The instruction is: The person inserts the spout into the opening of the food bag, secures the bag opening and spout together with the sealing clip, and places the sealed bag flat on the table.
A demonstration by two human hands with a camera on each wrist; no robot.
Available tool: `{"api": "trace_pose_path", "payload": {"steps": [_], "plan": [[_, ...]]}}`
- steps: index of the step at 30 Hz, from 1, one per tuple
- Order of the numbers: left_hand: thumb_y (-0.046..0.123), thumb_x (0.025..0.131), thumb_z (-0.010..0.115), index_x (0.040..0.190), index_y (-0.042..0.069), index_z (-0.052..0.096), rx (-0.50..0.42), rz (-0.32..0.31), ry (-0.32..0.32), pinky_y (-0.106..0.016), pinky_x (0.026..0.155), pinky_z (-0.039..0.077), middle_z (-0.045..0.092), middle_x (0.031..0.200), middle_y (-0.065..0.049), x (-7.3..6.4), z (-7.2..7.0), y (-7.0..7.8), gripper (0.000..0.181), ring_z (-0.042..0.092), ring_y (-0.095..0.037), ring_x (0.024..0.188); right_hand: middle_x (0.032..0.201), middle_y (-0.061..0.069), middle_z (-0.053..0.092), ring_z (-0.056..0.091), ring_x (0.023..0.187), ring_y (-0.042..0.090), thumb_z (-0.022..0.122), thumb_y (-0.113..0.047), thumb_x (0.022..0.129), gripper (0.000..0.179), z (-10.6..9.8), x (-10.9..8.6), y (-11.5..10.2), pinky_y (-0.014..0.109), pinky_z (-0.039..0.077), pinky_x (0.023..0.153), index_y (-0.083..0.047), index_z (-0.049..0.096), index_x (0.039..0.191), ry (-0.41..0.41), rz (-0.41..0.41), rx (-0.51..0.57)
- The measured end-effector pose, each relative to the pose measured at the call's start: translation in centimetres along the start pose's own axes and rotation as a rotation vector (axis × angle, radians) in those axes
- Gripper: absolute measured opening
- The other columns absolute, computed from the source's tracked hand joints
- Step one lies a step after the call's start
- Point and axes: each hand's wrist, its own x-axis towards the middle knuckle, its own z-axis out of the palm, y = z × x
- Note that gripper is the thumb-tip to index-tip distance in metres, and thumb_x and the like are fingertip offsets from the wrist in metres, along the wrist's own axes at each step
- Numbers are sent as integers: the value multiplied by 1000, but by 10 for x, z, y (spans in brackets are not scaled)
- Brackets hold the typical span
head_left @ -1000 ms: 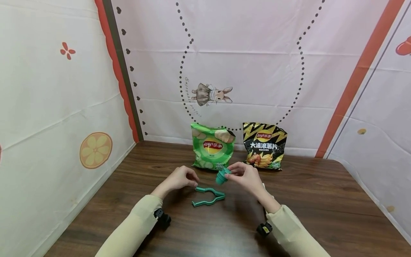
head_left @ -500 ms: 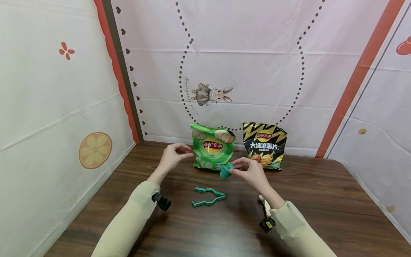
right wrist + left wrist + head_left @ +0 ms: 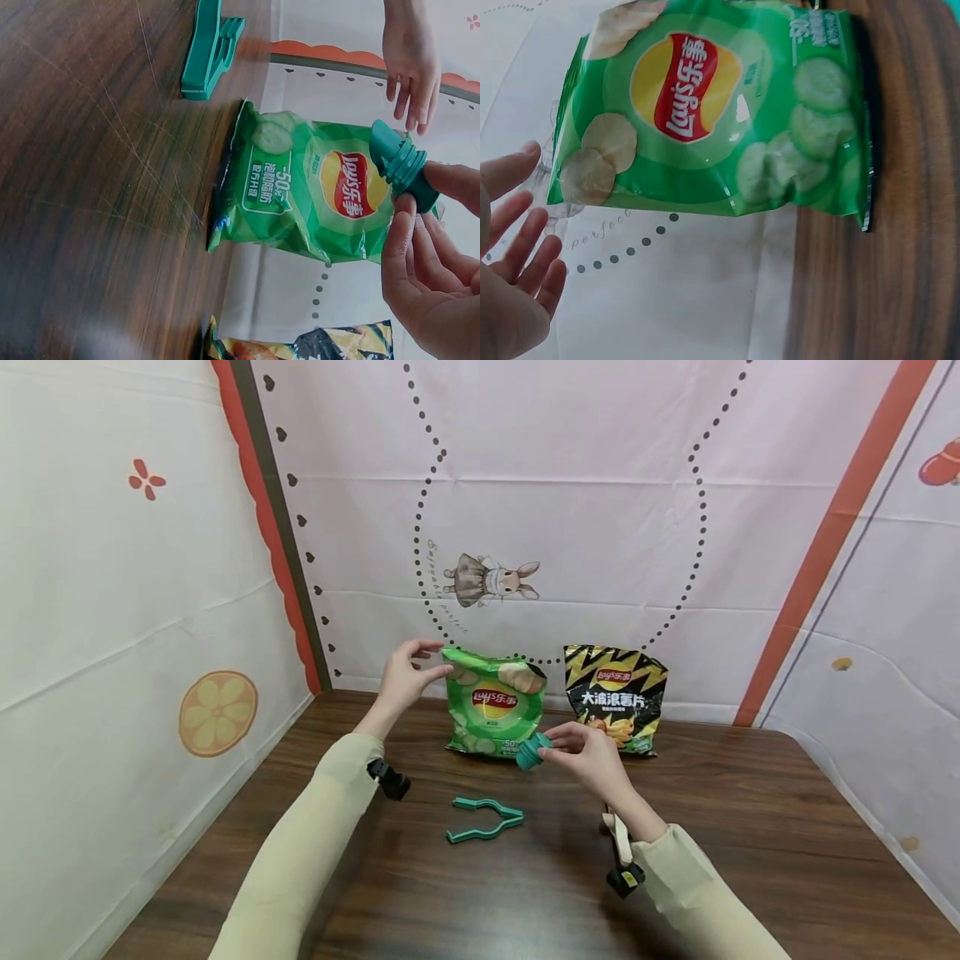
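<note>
A green Lay's chip bag (image 3: 497, 706) stands upright against the back wall. My left hand (image 3: 408, 678) is raised beside its upper left corner; the left wrist view shows the fingers (image 3: 525, 251) spread near the bag's (image 3: 705, 112) edge, with nothing held. My right hand (image 3: 588, 762) pinches a small teal spout (image 3: 533, 751) between thumb and fingertips, in front of the bag's lower right corner. Ridged rings and a slanted end show on this spout (image 3: 405, 166) in the right wrist view. A teal bag clip (image 3: 487, 820), spread in a V, lies on the table between the arms.
A black and yellow Lay's bag (image 3: 615, 700) stands right of the green one, partly behind the right hand. Under the right wrist lies a pale narrow object (image 3: 621, 839), partly hidden. Patterned cloth walls (image 3: 600, 527) border the brown wooden table (image 3: 750, 843).
My left hand has left the clip and risen to the green bag's upper left corner. The right hand, still holding the spout, has shifted slightly right and up.
</note>
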Motion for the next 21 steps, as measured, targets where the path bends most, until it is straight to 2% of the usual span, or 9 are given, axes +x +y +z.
{"api": "trace_pose_path", "payload": {"steps": [4, 7, 12, 16, 18, 21], "plan": [[32, 81, 76, 125, 13, 60, -5, -30, -58, -44, 97, 41, 59, 127, -5, 13, 0, 0, 51, 51, -29, 117, 96, 10, 72, 69, 84, 21, 76, -24, 81, 27, -3, 1, 0, 29, 54, 69, -9, 69, 103, -3, -7, 2], [35, 81, 75, 126, 14, 60, -21, -71, -129, -45, 97, 41, 59, 128, -5, 19, 0, -1, 52, 50, -30, 120, 97, 10, 72, 69, 85, 21, 76, -23, 81, 28, -6, 1, 0, 29, 54, 70, -8, 69, 104, 3, -13, -4], [37, 81, 74, 126, 14, 61, -32, -107, -222, -46, 94, 44, 60, 124, -6, 26, 1, -7, 52, 54, -28, 116, 97, 10, 72, 69, 84, 20, 76, -24, 81, 28, -9, 1, 1, 29, 53, 66, -8, 69, 104, 12, -2, -7], [33, 82, 74, 123, 13, 62, -42, -110, -231, -42, 88, 47, 63, 115, -8, 28, 3, -9, 47, 57, -25, 106, 95, 9, 73, 68, 81, 19, 76, -26, 81, 28, -12, 2, 4, 35, 53, 62, -11, 69, 104, 24, 30, 11], [30, 82, 75, 120, 13, 63, -46, -113, -224, -41, 84, 48, 64, 110, -9, 28, 4, -10, 44, 58, -23, 101, 96, 8, 73, 68, 82, 19, 75, -27, 81, 28, -13, 4, 5, 36, 54, 64, -12, 69, 104, 30, 43, 13], [24, 81, 76, 116, 10, 63, -67, -120, -217, -40, 81, 50, 64, 103, -9, 27, 6, -9, 39, 59, -21, 92, 97, 7, 73, 68, 85, 19, 75, -28, 82, 29, -15, 5, 6, 33, 54, 66, -13, 69, 105, 34, 54, 7]]}}
